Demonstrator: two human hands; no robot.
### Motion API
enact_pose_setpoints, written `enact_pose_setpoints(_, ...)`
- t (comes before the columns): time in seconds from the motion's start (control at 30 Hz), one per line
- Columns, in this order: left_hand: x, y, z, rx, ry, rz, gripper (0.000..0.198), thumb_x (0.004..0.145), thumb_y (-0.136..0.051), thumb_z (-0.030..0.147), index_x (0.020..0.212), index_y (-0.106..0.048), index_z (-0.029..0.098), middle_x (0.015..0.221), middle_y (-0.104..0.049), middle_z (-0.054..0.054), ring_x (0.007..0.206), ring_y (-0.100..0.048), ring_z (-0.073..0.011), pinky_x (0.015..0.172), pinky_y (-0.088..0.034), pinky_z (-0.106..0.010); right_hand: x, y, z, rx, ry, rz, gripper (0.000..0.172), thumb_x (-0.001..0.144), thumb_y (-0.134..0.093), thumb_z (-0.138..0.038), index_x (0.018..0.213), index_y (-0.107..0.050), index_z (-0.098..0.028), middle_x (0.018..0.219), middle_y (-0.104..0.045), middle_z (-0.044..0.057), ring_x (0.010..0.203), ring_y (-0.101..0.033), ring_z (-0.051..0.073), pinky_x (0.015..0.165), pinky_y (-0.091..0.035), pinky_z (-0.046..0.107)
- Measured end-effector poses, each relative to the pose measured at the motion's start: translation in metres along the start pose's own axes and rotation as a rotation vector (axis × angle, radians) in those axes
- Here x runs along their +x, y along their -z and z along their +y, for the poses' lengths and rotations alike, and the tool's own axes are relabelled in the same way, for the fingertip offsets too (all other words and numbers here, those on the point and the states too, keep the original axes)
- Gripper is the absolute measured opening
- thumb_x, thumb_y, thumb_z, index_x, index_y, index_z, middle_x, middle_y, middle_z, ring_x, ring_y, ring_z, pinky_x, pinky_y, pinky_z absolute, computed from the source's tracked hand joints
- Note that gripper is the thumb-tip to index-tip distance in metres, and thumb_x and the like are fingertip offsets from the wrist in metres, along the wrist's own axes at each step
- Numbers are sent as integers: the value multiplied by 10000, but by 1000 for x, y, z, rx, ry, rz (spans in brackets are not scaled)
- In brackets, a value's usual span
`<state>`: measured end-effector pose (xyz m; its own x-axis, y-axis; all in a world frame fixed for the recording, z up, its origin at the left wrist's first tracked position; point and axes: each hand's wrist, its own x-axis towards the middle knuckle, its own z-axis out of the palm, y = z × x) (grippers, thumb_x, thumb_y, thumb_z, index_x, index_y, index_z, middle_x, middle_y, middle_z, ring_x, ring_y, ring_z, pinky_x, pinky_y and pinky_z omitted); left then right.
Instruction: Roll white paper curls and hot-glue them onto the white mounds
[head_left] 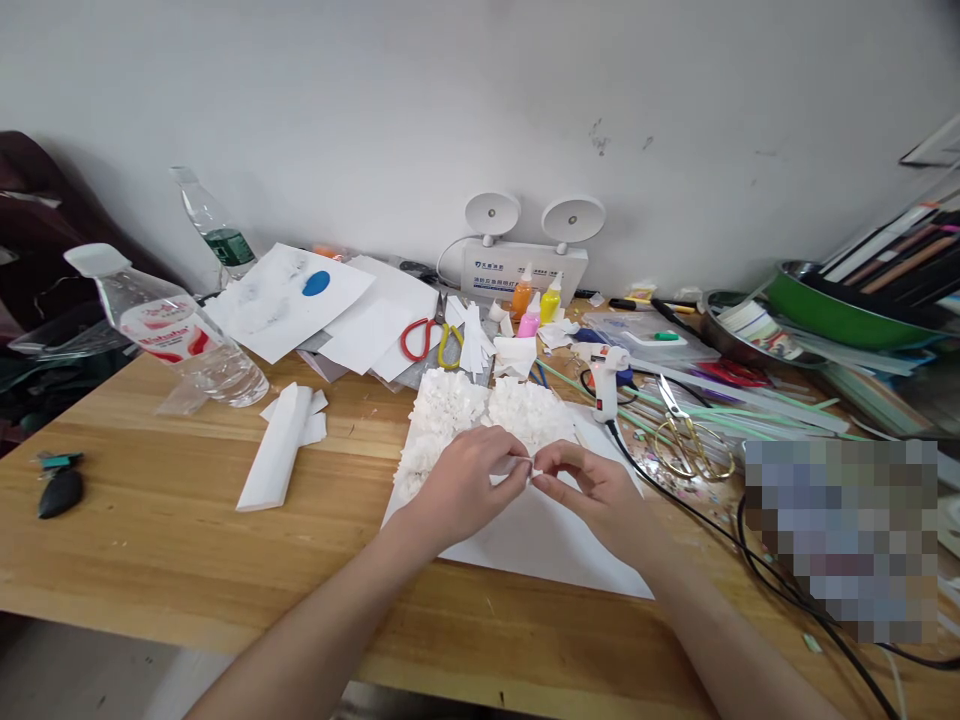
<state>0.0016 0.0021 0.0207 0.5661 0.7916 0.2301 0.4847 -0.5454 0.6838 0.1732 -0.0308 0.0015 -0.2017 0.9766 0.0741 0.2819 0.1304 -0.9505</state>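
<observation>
My left hand (472, 478) and my right hand (589, 488) meet over a white sheet (517, 555), fingertips pinched together. Between them is a small piece of white paper (536, 472), mostly hidden by the fingers. On the sheet, just beyond my hands, sit crinkled white paper clumps (448, 398), closely packed in rough blocks. A white glue gun (604, 385) stands upright to the right of my right hand. Gold-handled scissors (686, 440) lie open farther right.
A large water bottle (180, 335) and a folded white paper (277, 450) are on the left. Red-handled scissors (420, 340), paint bottles (529, 315) and an emergency light (525, 268) stand behind. A black cable (690, 510) crosses the right side, near a green bowl (847, 305).
</observation>
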Motion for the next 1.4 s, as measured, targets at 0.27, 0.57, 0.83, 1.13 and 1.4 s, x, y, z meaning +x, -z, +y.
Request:
enact_pose_setpoints(0.27,0,3,1,9,-63,-79,192,874,-386,199,897,-574,168,886,-626,-38,821,-556,-148,736,-425,-261,-1,-1,4,-69,9,95,153,750,-589,-352,767,-593,-200,746,-588,13,711,-524,146,706,-422,288)
enact_pose_setpoints(0.57,-1,2,3,50,-44,-101,193,861,-405,189,887,-595,172,866,-639,-38,820,-563,-163,747,-436,-280,0,-2,5,-143,4,199,173,717,-625,-350,794,-606,-196,725,-605,14,682,-540,147,685,-442,289)
enact_pose_setpoints(0.83,-1,-1,1,75,-60,-111,212,863,-388,176,920,-591,157,889,-637,-55,836,-568,-174,767,-444,-304,0,-2,4,-169,-2,207,182,713,-626,-358,797,-619,-196,736,-621,17,675,-545,146,673,-452,288)
enact_pose_setpoints(1.13,-4,0,2,116,-132,-100,311,841,-385,124,1137,-440,202,981,-610,-50,922,-550,-180,816,-432,-323,3,-1,7,-32,-82,72,252,729,-605,-377,902,-631,-197,822,-648,38,721,-573,157,694,-485,317)
enact_pose_setpoints(1.4,-5,1,4,137,-107,-87,327,817,-407,143,1136,-437,211,936,-618,-45,881,-551,-186,798,-430,-334,2,0,10,2,-94,86,209,702,-633,-373,795,-628,-186,802,-638,39,708,-562,156,699,-479,316)
